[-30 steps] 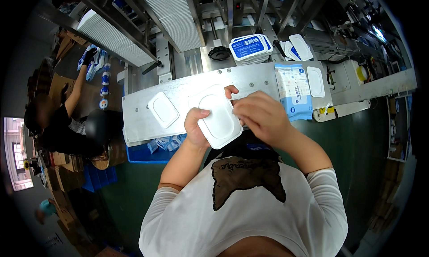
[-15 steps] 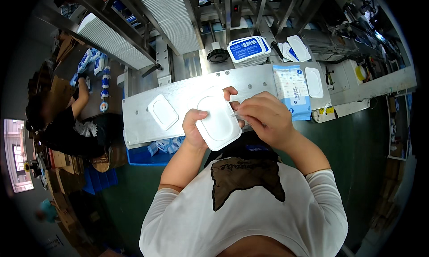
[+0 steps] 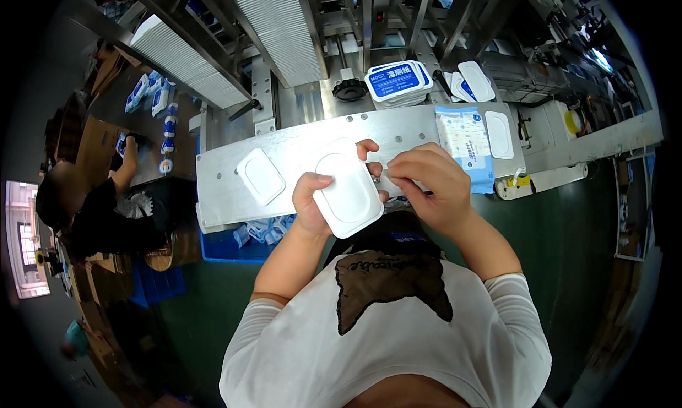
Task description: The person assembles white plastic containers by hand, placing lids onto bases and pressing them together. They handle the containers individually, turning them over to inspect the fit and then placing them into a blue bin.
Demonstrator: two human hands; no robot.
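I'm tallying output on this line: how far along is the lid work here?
Looks done: one pack on the metal plate already carries a lid. In hand: the left hand holds a white lid, the right hand working its edge. Left: another loose lid waits.

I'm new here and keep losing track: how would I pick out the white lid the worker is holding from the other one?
Find the long metal plate across the bench. At its near edge, the left hand grips a white rounded lid. Unlike the smaller-looking lid lying flat on the plate to its left, this one is lifted and tilted.
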